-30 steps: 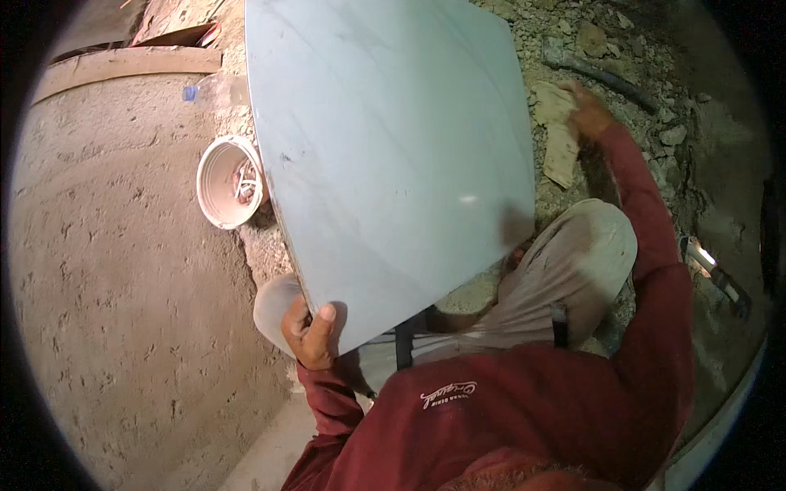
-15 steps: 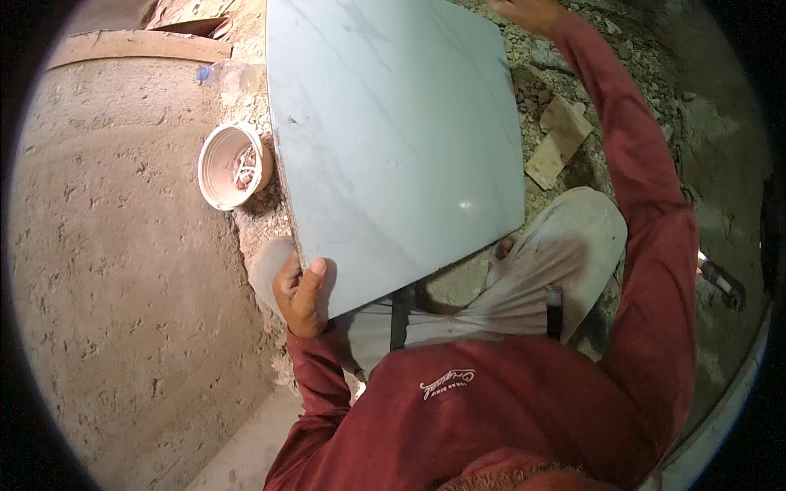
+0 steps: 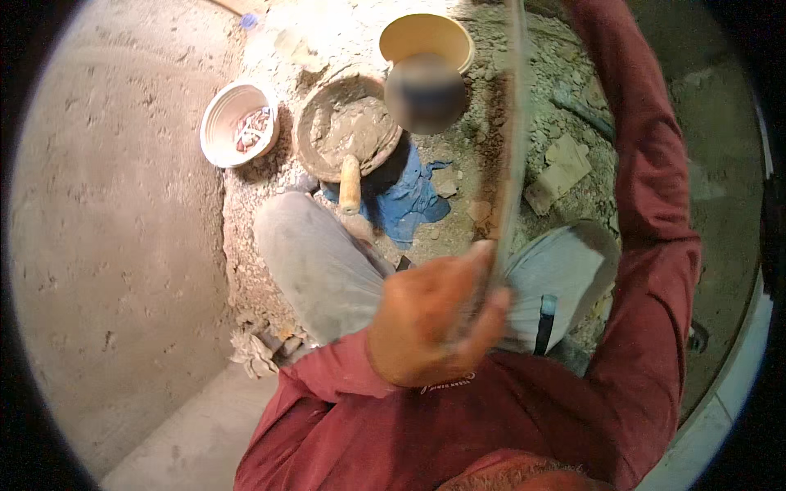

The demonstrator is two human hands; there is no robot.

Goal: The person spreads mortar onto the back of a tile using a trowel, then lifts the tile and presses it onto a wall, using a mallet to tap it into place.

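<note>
At the near edge of the slab [image 3: 514,139], my left hand [image 3: 430,319] grips tight, the piece seen edge-on right of the mortar tub [image 3: 303,139], my right hand out of view; steadying it seems the step, the next move calling for even support.

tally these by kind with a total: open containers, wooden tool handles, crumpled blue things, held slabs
Open containers: 3 (white bucket, mortar tub, yellow bucket)
Wooden tool handle: 1
Crumpled blue sheet: 1
Slab, seen edge-on in the left hand: 1
Total: 6
</note>
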